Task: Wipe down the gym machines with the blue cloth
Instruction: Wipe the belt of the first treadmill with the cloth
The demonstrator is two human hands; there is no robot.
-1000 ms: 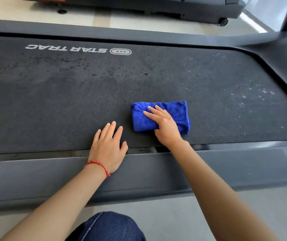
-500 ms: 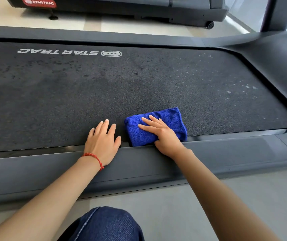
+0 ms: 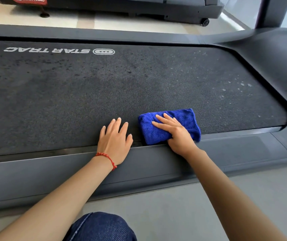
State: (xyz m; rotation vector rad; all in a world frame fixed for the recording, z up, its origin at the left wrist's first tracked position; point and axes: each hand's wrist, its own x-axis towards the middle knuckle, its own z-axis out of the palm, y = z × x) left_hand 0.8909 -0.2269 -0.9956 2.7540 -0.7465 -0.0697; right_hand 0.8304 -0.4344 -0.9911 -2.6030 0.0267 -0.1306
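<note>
At the bottom centre of the frame a knee in dark blue denim (image 3: pixel 101 227) is cut off by the lower edge, and both bare forearms run up from the lower corners, their elbows out of view. The left hand (image 3: pixel 115 140), with a red cord bracelet (image 3: pixel 107 158) at the wrist, lies flat and released, its heel on the grey side rail (image 3: pixel 34 174) and its spread fingers on the treadmill belt (image 3: pixel 69 94), grasping nothing. Just to its right, apart from it, the right hand (image 3: pixel 175 132) presses flat with fingers extended on the folded blue cloth (image 3: pixel 158 131), pinning it rather than clenching it; the palm hides the cloth's near right part. The cloth sits at the belt's near edge, right of centre, touching the rail. Farther up, the belt shows dark speckles at the middle and pale flecks toward the right, and an inverted STAR TRAC logo (image 3: pixel 59 50) at upper left. A grey motor hood (image 3: pixel 277 54) curves at the upper right. Along the top edge, a second treadmill (image 3: pixel 139 6) is mostly cropped.
</note>
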